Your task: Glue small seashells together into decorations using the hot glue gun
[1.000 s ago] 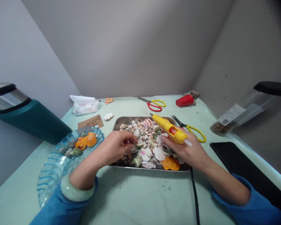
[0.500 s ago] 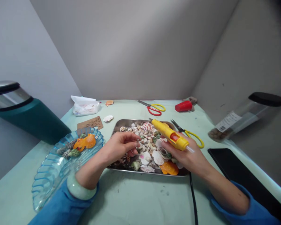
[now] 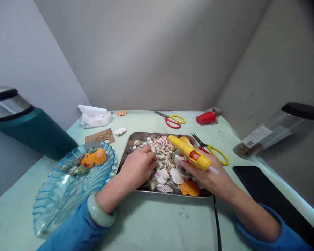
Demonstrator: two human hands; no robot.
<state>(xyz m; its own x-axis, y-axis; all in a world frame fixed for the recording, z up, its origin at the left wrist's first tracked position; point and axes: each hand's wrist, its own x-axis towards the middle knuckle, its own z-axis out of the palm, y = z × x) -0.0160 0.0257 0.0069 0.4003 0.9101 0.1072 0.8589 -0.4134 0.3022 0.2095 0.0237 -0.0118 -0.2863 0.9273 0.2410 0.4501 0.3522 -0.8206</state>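
My right hand (image 3: 211, 176) is wrapped round a yellow hot glue gun (image 3: 181, 146), held above the right side of a metal tray (image 3: 127, 148). A clear glue stick (image 3: 213, 169) pokes out of the gun's back end. Over the tray's left part, my left hand (image 3: 140, 169) has its fingers bent and pinched together, low among the shells; whatever they hold is hidden. Many shells fill the tray, among them a white scallop shell (image 3: 176, 176) and an orange shell (image 3: 189, 188) at the near right corner.
A blue glass dish (image 3: 49, 195) at left holds orange and dark shells. Beyond it stand a green bottle (image 3: 39, 134) and a tissue pack (image 3: 95, 118). Scissors (image 3: 217, 155), a red cup (image 3: 206, 118), a clear jar (image 3: 267, 134) and a black phone-like slab (image 3: 267, 195) lie rightward.
My left hand has turned palm down and moved slightly right, its fingers reaching lower into the shells. My right hand and the glue gun have barely moved.
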